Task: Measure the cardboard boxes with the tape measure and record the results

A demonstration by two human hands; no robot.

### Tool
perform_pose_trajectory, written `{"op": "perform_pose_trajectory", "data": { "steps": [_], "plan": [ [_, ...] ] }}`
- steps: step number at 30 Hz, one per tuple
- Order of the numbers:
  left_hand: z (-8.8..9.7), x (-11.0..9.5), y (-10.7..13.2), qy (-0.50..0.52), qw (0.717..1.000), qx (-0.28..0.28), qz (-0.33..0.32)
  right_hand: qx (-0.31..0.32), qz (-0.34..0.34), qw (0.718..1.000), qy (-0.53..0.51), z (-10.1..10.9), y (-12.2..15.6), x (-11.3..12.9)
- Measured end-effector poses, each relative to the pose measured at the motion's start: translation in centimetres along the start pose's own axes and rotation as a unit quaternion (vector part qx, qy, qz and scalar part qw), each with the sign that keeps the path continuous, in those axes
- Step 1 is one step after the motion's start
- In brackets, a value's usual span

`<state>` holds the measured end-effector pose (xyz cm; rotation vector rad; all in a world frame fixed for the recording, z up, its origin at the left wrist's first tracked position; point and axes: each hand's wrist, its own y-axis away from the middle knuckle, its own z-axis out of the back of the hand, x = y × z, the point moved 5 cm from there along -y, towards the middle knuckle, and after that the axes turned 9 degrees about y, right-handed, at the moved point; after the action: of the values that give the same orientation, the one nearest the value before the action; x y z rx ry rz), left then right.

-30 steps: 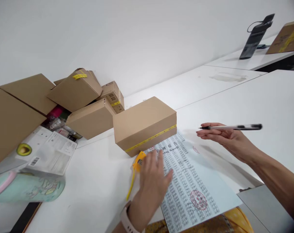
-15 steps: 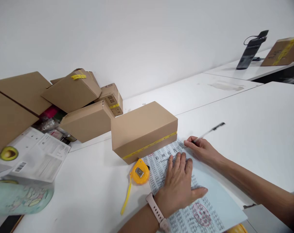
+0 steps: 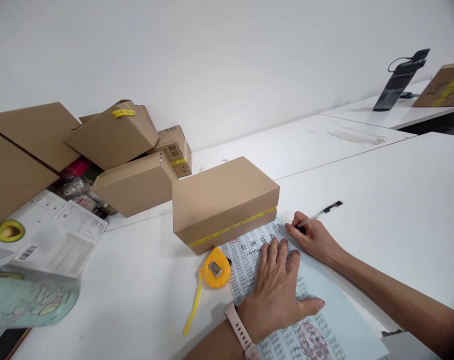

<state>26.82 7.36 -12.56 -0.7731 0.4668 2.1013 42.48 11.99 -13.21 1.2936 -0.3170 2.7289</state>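
My left hand lies flat with fingers spread on a printed paper sheet on the white table. My right hand grips a black-capped pen in a writing hold, its tip at the sheet's top edge. A closed cardboard box with a yellow tape line stands just behind the sheet. A yellow tape measure with a short length pulled out lies left of my left hand.
Several cardboard boxes pile at the back left against the wall. White cartons with printed labels and a pale green bottle lie at the left. A dark pouch and another box stand at far right.
My right hand came down from the air and set the pen to the sheet's top edge. My left hand moved off the tape measure onto the paper and now holds still.
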Motion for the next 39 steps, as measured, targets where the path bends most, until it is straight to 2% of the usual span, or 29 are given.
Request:
{"op": "perform_pose_trajectory", "data": {
  "steps": [13,25,39],
  "plan": [
    [-0.1,0.1,0.1,-0.029,0.999,-0.019,-0.017,0.022,0.005,1.0,-0.007,-0.3,0.1,-0.2],
    [0.1,-0.1,0.3,-0.035,0.999,0.004,-0.014,0.02,0.009,1.0,0.002,-0.5,0.0,-0.3],
    [0.4,-0.3,0.4,-0.049,0.999,0.004,-0.014,0.01,-0.001,1.0,-0.003,-0.5,-0.2,-0.9]
  ]
}}
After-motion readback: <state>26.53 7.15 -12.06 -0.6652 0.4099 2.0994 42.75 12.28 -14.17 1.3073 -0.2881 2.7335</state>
